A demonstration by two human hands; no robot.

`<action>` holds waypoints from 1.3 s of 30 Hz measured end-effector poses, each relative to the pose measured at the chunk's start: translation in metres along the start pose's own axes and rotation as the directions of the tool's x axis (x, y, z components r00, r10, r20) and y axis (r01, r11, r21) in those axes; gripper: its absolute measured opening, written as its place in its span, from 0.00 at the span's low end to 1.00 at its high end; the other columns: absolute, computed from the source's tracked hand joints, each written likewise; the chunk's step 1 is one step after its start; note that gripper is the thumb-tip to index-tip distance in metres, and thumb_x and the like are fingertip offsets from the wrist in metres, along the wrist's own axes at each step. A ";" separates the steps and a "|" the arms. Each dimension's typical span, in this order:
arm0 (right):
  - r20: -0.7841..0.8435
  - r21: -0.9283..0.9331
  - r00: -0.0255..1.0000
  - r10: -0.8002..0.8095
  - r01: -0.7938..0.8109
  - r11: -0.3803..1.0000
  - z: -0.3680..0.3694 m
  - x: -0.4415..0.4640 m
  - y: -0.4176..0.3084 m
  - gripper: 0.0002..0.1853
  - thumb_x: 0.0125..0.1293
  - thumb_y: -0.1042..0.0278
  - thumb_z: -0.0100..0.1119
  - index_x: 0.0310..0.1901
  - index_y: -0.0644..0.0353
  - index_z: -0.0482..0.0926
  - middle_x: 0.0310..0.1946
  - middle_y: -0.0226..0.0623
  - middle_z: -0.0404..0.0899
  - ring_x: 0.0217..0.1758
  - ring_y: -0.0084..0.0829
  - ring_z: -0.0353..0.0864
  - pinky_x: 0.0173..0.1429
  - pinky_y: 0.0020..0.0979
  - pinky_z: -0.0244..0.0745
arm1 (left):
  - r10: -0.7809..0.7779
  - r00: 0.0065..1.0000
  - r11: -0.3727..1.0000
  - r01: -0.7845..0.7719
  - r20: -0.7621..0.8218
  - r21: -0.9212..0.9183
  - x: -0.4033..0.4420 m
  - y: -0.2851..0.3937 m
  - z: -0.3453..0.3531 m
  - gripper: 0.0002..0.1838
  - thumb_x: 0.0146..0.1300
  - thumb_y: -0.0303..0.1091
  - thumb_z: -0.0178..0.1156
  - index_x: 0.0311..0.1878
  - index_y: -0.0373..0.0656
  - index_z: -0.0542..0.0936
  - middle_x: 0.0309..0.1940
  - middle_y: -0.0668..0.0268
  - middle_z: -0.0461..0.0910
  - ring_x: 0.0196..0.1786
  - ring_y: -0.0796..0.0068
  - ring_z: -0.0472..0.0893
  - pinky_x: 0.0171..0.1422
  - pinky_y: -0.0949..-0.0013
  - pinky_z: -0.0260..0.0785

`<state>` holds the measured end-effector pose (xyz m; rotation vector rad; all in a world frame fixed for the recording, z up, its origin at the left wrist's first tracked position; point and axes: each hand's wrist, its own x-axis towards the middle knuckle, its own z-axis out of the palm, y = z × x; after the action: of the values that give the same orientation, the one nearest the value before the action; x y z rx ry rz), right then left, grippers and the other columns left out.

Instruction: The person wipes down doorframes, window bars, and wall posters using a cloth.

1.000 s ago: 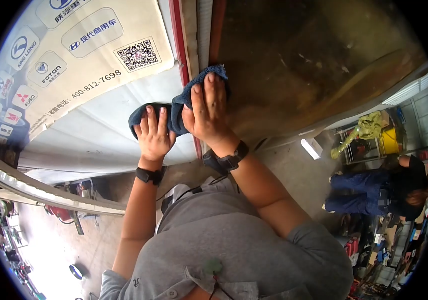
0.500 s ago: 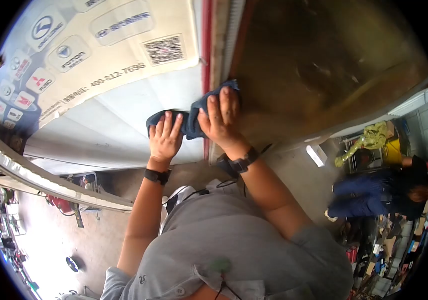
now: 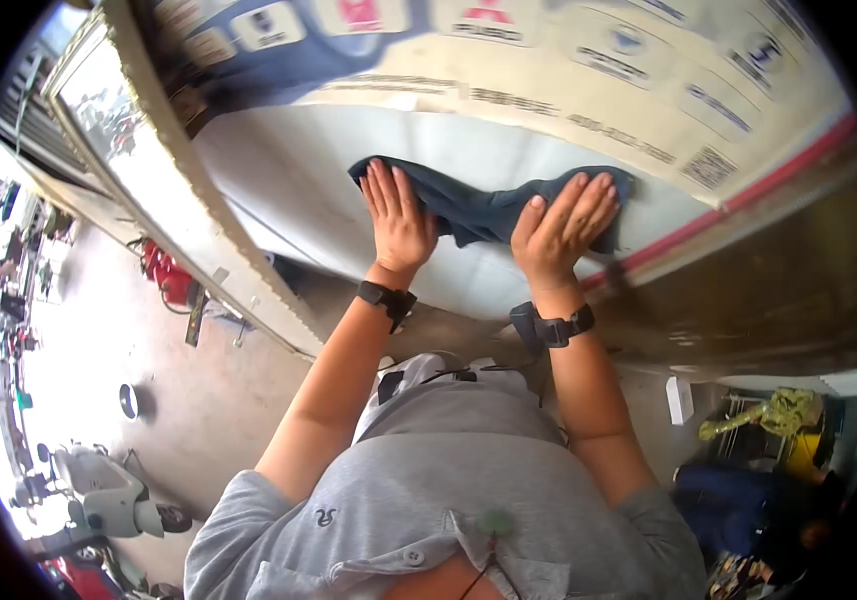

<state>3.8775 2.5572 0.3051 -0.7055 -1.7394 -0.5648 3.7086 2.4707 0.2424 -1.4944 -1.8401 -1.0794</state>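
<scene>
A dark blue cloth (image 3: 484,203) lies stretched across the white lower part of a large panel (image 3: 299,150) in front of me. On its left end, my left hand (image 3: 402,222) lies flat, fingers extended upward. My right hand (image 3: 557,232) presses the cloth's right end with straight fingers and the thumb set apart. Both hands are open, and neither grips the fabric in a closed fist. Above them, the panel carries a printed banner (image 3: 589,110) with vehicle brand logos and a QR code.
A door-like frame (image 3: 189,200) slants along the left. Beyond it are a red machine (image 3: 171,280) and a grey scooter (image 3: 99,490). Brown glossy panelling (image 3: 749,290) borders the right. A person in dark blue trousers (image 3: 739,505) is at lower right, near a white box (image 3: 680,400).
My view has turned toward the left along the panel. Both hands have moved off the red-trimmed edge onto the white surface and farther apart, and the bunched cloth is now spread out.
</scene>
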 end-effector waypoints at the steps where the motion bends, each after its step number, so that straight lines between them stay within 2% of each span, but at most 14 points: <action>1: 0.026 0.014 0.999 -0.031 0.031 0.999 0.007 -0.002 -0.015 0.25 0.65 0.63 0.45 0.61 0.69 0.65 0.65 0.54 0.59 0.68 0.52 0.56 0.70 0.51 0.48 | -0.061 0.998 0.998 0.061 0.016 0.014 0.000 -0.015 -0.010 0.41 0.52 0.33 0.52 0.66 0.22 0.47 0.66 0.29 0.42 0.69 0.28 0.43 0.71 0.37 0.34; 4: 0.099 0.049 0.982 -0.162 0.157 0.986 0.031 0.002 -0.061 0.23 0.66 0.60 0.44 0.60 0.61 0.70 0.64 0.40 0.64 0.70 0.37 0.57 0.71 0.45 0.48 | -0.217 0.976 0.970 0.216 -0.002 -0.108 0.005 -0.062 -0.034 0.41 0.55 0.33 0.48 0.68 0.25 0.42 0.69 0.33 0.36 0.71 0.33 0.38 0.74 0.47 0.32; 7: 0.163 0.245 0.941 -0.297 0.253 0.936 0.048 0.033 -0.112 0.21 0.65 0.66 0.44 0.58 0.61 0.71 0.64 0.39 0.65 0.70 0.32 0.58 0.71 0.40 0.52 | -0.232 0.964 0.963 0.209 -0.132 -0.167 0.029 -0.104 -0.052 0.39 0.60 0.37 0.43 0.70 0.29 0.39 0.71 0.39 0.33 0.73 0.41 0.36 0.75 0.52 0.29; 10: 0.193 0.432 0.851 -0.488 0.373 0.821 0.065 0.064 -0.159 0.20 0.63 0.71 0.45 0.56 0.64 0.73 0.62 0.37 0.68 0.68 0.31 0.62 0.71 0.35 0.52 | -0.423 0.868 0.892 0.348 -0.259 -0.291 0.058 -0.130 -0.056 0.39 0.65 0.45 0.38 0.71 0.32 0.37 0.72 0.43 0.32 0.74 0.48 0.36 0.75 0.54 0.27; 11: 0.161 0.468 0.859 -0.485 0.366 0.804 0.075 0.061 -0.174 0.20 0.63 0.71 0.44 0.56 0.64 0.73 0.63 0.37 0.67 0.68 0.30 0.62 0.72 0.34 0.52 | -0.434 0.867 0.890 0.371 -0.244 -0.264 0.058 -0.135 -0.057 0.42 0.67 0.52 0.37 0.70 0.32 0.35 0.72 0.46 0.31 0.75 0.51 0.35 0.75 0.54 0.27; 14: 0.148 0.463 0.841 -0.521 0.406 0.788 0.088 0.044 -0.180 0.21 0.63 0.70 0.43 0.56 0.65 0.73 0.64 0.36 0.65 0.68 0.28 0.62 0.73 0.33 0.51 | -0.286 0.918 0.929 0.195 -0.275 -0.315 0.048 -0.140 -0.057 0.43 0.67 0.55 0.36 0.70 0.31 0.35 0.72 0.44 0.30 0.74 0.49 0.33 0.75 0.53 0.27; 15: 0.181 0.468 0.825 -0.535 0.406 0.785 0.086 0.035 -0.175 0.20 0.63 0.70 0.43 0.56 0.65 0.73 0.64 0.36 0.65 0.68 0.28 0.62 0.73 0.33 0.51 | -0.316 0.929 0.947 0.295 -0.194 -0.130 0.041 -0.141 -0.057 0.43 0.66 0.55 0.36 0.70 0.30 0.35 0.71 0.41 0.30 0.74 0.44 0.32 0.75 0.51 0.28; 17: 0.255 0.407 0.794 -0.552 0.429 0.806 0.077 0.011 -0.160 0.21 0.64 0.69 0.43 0.57 0.61 0.73 0.65 0.32 0.65 0.68 0.26 0.62 0.73 0.33 0.51 | -0.254 0.953 0.959 0.227 -0.166 -0.168 0.024 -0.141 -0.049 0.43 0.66 0.54 0.37 0.70 0.29 0.36 0.70 0.39 0.31 0.73 0.41 0.33 0.74 0.48 0.29; 22: 0.392 0.186 0.834 -0.388 0.341 0.921 0.039 -0.010 -0.104 0.21 0.67 0.67 0.42 0.60 0.52 0.71 0.66 0.24 0.62 0.71 0.25 0.56 0.74 0.34 0.48 | -0.071 0.996 0.975 0.058 -0.055 -0.215 0.024 -0.089 -0.044 0.41 0.66 0.49 0.37 0.69 0.25 0.37 0.69 0.34 0.31 0.72 0.35 0.33 0.73 0.44 0.27; 28: 0.195 0.050 0.944 -0.265 0.260 0.964 0.007 0.012 -0.041 0.17 0.64 0.69 0.50 0.55 0.51 0.75 0.63 0.25 0.67 0.67 0.27 0.62 0.66 0.36 0.60 | 0.065 0.992 0.983 -0.083 -0.112 -0.164 0.056 -0.012 -0.028 0.41 0.62 0.46 0.41 0.68 0.23 0.43 0.68 0.32 0.37 0.70 0.30 0.36 0.71 0.39 0.26; 30: 0.155 -0.051 0.965 -0.213 0.223 0.974 0.001 0.002 -0.014 0.17 0.63 0.69 0.52 0.55 0.51 0.76 0.63 0.27 0.67 0.66 0.30 0.62 0.66 0.38 0.60 | 0.083 0.990 0.985 -0.099 -0.111 -0.144 0.054 0.000 -0.019 0.42 0.60 0.46 0.43 0.68 0.23 0.44 0.68 0.31 0.38 0.70 0.30 0.38 0.71 0.38 0.27; 32: 0.084 -0.104 0.989 -0.125 0.134 0.986 -0.007 -0.002 0.009 0.20 0.63 0.70 0.50 0.57 0.63 0.72 0.64 0.45 0.62 0.67 0.46 0.60 0.66 0.45 0.59 | 0.110 0.991 0.985 -0.119 -0.083 -0.123 0.047 0.008 -0.010 0.42 0.58 0.45 0.45 0.68 0.23 0.46 0.68 0.31 0.40 0.70 0.29 0.40 0.70 0.37 0.27; 35: -0.036 -0.057 0.997 0.063 -0.065 0.996 -0.017 -0.011 0.030 0.27 0.60 0.70 0.43 0.62 0.72 0.62 0.63 0.61 0.57 0.66 0.60 0.56 0.68 0.55 0.51 | 0.197 0.980 0.977 -0.197 -0.009 -0.080 0.025 0.021 0.009 0.38 0.57 0.45 0.49 0.66 0.28 0.56 0.65 0.33 0.51 0.66 0.32 0.53 0.68 0.36 0.37; 39: 0.141 -0.105 0.990 0.018 -0.004 0.994 -0.006 -0.081 0.040 0.29 0.59 0.65 0.46 0.61 0.70 0.63 0.65 0.57 0.55 0.69 0.57 0.52 0.69 0.59 0.44 | 0.343 0.929 0.938 -0.345 0.141 -0.012 -0.018 0.013 0.033 0.33 0.52 0.45 0.57 0.61 0.40 0.68 0.60 0.50 0.67 0.56 0.52 0.69 0.59 0.44 0.56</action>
<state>3.9262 2.5667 0.2292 -0.8460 -1.8467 -0.6141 3.7284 2.4896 0.2137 -1.8422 -1.5860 -0.8078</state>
